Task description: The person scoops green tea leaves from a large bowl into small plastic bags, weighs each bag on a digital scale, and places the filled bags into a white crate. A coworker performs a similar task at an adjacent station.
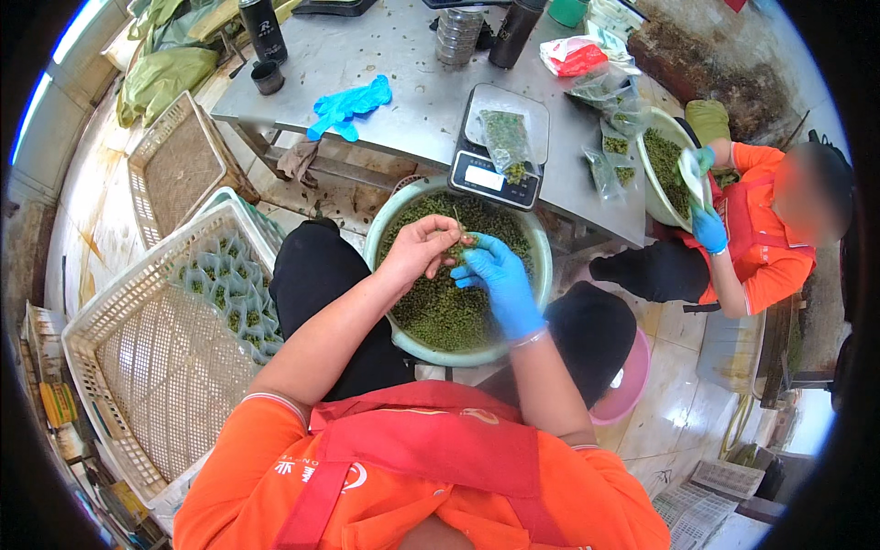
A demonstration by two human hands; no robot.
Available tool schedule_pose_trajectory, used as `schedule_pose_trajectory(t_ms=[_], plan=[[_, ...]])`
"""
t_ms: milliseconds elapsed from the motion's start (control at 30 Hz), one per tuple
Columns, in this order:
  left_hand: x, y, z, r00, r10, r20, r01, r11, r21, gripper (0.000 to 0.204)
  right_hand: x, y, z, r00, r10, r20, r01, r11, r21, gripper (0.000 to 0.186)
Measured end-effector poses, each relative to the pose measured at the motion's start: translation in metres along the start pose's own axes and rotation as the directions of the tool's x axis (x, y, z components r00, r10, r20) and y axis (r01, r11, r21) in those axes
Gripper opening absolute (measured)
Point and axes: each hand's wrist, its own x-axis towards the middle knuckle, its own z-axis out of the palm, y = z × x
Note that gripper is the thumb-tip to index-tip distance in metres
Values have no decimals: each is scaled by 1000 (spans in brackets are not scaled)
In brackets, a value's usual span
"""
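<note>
Both hands meet over a pale green basin (pixel 543 302) filled with small green berries (pixel 445 316) that look like green peppercorns. My bare left hand (pixel 422 247) has its fingertips pinched on a small green peppercorn sprig (pixel 465 242). Close against it, my right hand (pixel 500 280), in a blue glove, grips the same sprig with bent fingers. Fingers partly cover the sprig. Just beyond the basin, at the table's edge, a digital scale (pixel 467 174) carries a clear bag of green peppercorns (pixel 506 137).
A metal table (pixel 412 101) bears a blue glove (pixel 350 108), bottles and filled bags (pixel 605 174). To the left, a plastic crate (pixel 156 367) holds several filled bags (pixel 229 293). At right, a co-worker (pixel 761 220) handles something white over another basin (pixel 655 197). A pink basin (pixel 632 385) stands near my leg.
</note>
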Motion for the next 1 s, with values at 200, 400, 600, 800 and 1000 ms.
schedule_pose_trajectory(t_ms=[200, 400, 600, 800, 1000], plan=[[0, 0, -1, 1000, 10, -17, -9, 998, 67, 14, 8, 16, 1, 989, 51, -137, -14, 967, 256, 26], [2, 6, -10, 985, 71, -159, -63, 997, 49, 22, 7, -3, -23, 947, -116, -300, 195, 949, 249, 19], [2, 3, -5, 993, 48, -104, -38, 995, 95, 22, 48, -24, -25, 886, -222, -407, 338, 910, 241, 27], [2, 5, -8, 990, 44, -137, -28, 993, 119, 21, 90, -29, -5, 845, -441, -304, 383, 894, -232, 47], [1, 4, -8, 993, 50, -110, -37, 992, 120, 20, 105, -42, -32, 836, -541, -93, 281, 567, -775, 50]])
